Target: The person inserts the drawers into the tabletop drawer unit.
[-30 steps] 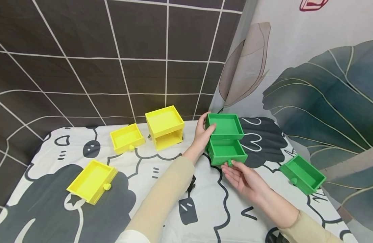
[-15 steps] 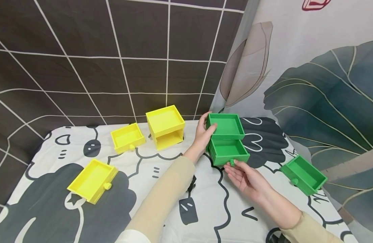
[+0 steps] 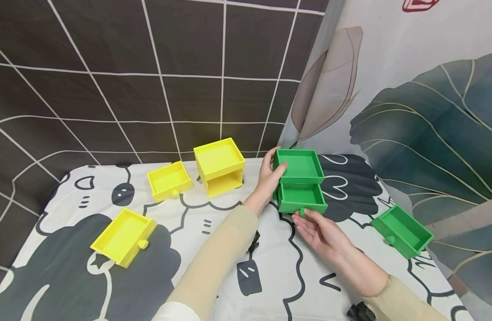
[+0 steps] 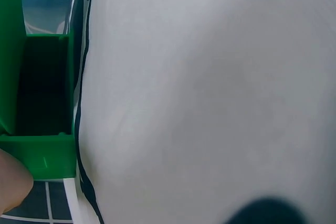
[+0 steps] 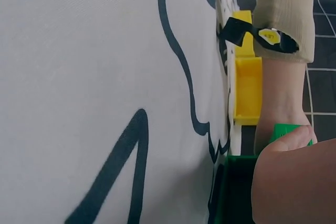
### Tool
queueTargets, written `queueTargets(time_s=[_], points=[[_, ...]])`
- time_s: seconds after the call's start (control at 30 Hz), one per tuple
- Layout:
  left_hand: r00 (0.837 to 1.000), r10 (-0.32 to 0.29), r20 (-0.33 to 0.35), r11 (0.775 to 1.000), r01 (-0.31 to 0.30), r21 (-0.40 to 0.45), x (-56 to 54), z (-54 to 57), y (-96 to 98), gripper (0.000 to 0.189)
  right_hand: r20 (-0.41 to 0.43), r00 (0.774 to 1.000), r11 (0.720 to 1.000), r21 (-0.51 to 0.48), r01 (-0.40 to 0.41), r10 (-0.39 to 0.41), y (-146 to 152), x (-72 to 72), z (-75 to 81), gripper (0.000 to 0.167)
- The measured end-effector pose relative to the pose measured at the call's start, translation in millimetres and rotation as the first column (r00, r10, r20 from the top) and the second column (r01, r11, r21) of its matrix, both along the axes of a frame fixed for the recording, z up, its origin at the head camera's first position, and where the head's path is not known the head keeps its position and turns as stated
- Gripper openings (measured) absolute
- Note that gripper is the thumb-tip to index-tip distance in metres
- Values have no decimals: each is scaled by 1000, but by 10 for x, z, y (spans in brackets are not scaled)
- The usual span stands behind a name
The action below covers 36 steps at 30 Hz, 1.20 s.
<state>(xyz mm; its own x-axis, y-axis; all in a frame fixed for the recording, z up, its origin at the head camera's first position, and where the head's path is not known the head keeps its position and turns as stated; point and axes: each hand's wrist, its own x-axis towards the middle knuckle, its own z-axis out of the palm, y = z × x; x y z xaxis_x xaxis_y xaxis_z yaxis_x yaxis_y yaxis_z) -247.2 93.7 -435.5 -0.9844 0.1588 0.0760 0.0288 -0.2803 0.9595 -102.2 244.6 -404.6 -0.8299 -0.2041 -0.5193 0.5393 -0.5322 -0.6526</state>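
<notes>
My left hand (image 3: 268, 183) grips the left side of a small green cabinet (image 3: 300, 164) with a shallow tray top, its thumb over the rim. A green drawer (image 3: 294, 206) sits partly in the cabinet's lower opening, its front part sticking out toward me. With thumb and fingers my right hand (image 3: 325, 235) pinches the drawer's round knob (image 3: 302, 212). In the left wrist view, green walls (image 4: 47, 153) show at the left edge beside some skin. A second green drawer (image 3: 402, 232) with a knob lies at the right.
Left of the hands stands a yellow cabinet (image 3: 219, 165) with a vacant front slot. Beside it are one yellow drawer (image 3: 170, 180) and, nearer, another yellow drawer (image 3: 123, 236). A printed cloth (image 3: 214, 232) covers the surface; a dark checked cloth (image 3: 190, 102) hangs behind.
The drawer swung slightly right, then came back straighter and slid a little farther into the green cabinet, with my right hand on its knob. My left hand keeps its hold.
</notes>
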Motion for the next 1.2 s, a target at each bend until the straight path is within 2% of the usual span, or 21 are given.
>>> queueTargets(time_s=[0.33,0.57,0.87,1.2], points=[[1000,2,-1,1000,-2,0,1,4,-2,61,-27,1000,999,32,3,-2,-15,-18,-36,39],[1000,8,6,1000,-8,3,-3,0,2,60,-7,1000,999,49,20,-20,-9,-60,-50,37],[1000,8,13,1000,-8,6,-12,0,5,60,24,998,997,39,65,-66,-9,-211,-68,32],[1000,-9,5,1000,9,4,-19,-17,-5,61,73,993,995,-16,99,-98,-72,-398,-96,26]])
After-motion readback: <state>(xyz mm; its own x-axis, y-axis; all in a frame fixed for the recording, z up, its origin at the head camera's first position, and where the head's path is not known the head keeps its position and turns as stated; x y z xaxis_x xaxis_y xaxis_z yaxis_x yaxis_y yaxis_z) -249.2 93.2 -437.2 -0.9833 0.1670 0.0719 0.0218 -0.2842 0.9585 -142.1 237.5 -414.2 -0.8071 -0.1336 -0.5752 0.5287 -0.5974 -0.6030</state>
